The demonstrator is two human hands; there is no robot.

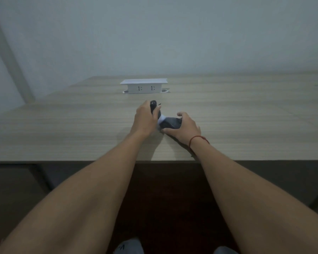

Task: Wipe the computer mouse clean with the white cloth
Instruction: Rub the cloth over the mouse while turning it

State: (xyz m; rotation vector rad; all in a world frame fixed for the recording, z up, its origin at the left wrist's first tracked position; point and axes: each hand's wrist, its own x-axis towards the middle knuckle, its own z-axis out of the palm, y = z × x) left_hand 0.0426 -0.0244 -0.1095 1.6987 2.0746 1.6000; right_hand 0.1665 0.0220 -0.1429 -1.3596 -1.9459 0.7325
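Centrally on the wooden desk, a black computer mouse is clamped in the right hand, a dark object is gripped by the left hand, the white cloth is pressed between them, and a white socket box stands farther back.

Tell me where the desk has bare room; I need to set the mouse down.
Bare: left of the left hand and right of the right hand, out to the desk edges. Crowded: between hands and socket box.
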